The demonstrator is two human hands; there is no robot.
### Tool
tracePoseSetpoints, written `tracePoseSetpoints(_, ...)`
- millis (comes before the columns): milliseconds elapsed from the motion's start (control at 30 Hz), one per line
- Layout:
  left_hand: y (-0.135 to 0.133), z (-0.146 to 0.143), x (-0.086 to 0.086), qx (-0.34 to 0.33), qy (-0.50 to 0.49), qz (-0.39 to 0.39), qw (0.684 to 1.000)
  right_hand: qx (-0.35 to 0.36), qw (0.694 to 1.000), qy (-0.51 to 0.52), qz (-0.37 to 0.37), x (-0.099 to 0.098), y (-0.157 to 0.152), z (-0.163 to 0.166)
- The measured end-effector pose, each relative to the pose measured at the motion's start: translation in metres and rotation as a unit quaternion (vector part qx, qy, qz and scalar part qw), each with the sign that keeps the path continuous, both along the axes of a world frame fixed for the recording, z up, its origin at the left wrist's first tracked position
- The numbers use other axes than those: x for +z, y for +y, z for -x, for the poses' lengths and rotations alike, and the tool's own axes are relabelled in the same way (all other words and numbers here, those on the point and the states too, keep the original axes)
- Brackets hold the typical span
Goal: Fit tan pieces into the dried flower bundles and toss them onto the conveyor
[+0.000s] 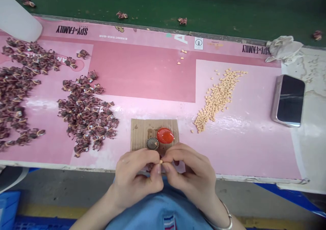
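My left hand (139, 172) is closed in a pinch above the table's front edge, with a small dark-red figure (150, 168) partly showing behind its fingers. My right hand (192, 172) pinches from the other side, fingertips meeting those of the left. A tiny tan piece (161, 161) shows between the fingertips; the fingers hide most of what is held. Just beyond the hands lies a cardboard piece (139, 133), bearing a glossy orange-red dish (165, 135) and a small round grey dish with a beaded rim (152, 143).
A pile of dark-red figures (88, 111) lies left of the cardboard, with a larger heap (12, 97) farther left. Tan pieces (216, 99) spread to the right. A phone (290, 100), crumpled clear plastic (284, 49) and a white container (19, 16) stand around. Behind runs a green surface (152, 2).
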State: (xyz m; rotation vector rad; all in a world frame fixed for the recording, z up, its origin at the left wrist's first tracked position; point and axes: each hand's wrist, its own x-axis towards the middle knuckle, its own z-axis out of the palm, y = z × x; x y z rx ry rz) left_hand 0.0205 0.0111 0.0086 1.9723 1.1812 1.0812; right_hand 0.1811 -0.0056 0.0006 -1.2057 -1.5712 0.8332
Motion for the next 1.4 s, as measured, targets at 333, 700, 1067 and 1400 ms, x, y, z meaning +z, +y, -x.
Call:
tracePoseSetpoints(333,-0.007,0.017,-0.016,-0.004,-0.065,0.065,0.996,-0.083,0.975,-0.19,-0.077,-0.004,0.009,-0.022)
tracePoseSetpoints(700,-0.004,0.022,-0.018,0.068,-0.109,0.065,0.989,-0.086,0.942,-0.295,-0.132,-0.009,0.014,-0.025)
tracePoseSetpoints(1067,-0.009,0.018,-0.022,0.099,-0.217,0.086,0.967,-0.075,0.954,-0.261,-0.125,-0.001,0.013,-0.026)
tracePoseSetpoints(1400,-0.015,0.012,-0.023,0.042,-0.194,0.055,0.979,-0.051,0.99,-0.097,-0.084,0.017,0.01,0.0)
